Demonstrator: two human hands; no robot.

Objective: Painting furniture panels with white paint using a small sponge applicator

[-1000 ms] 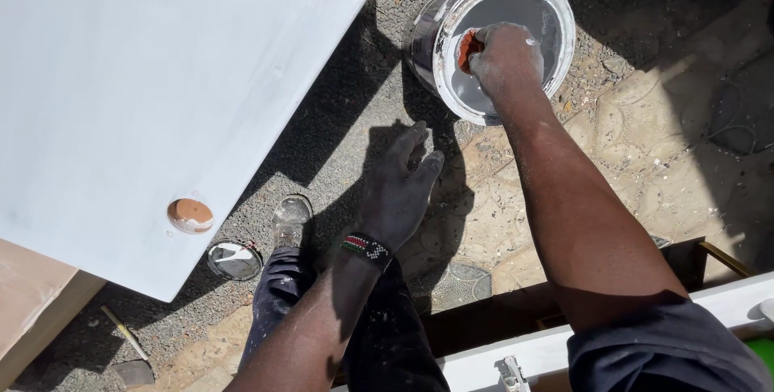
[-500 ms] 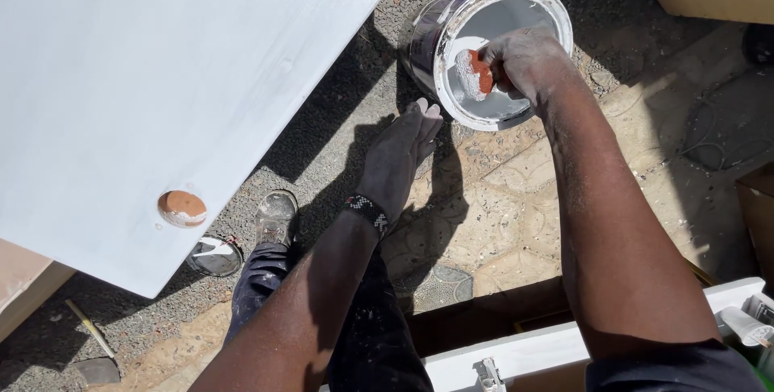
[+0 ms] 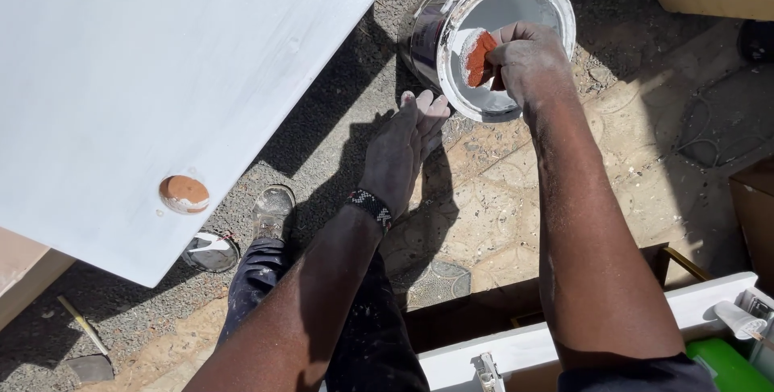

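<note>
Loading step, looks like: an orange sponge [image 3: 479,57] is gripped by the right hand [image 3: 528,62] inside the tilted paint bucket [image 3: 556,1] on the ground. Left hand [image 3: 401,150] is held flat and open nearby. A lift clear of the rim is probably needed next.

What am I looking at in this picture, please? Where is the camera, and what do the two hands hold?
The camera sits on a person's head and looks down, so both arms are that person's own. The right hand grips an orange-red sponge, whitened at the edge, inside a tilted paint bucket with white paint. The left hand is open, fingers straight, reaching toward the bucket's rim; I cannot tell if it touches. At the left lies a white-painted board with a round hole. Below, on the gravel ground, are the person's shoe and a round lid.
</note>
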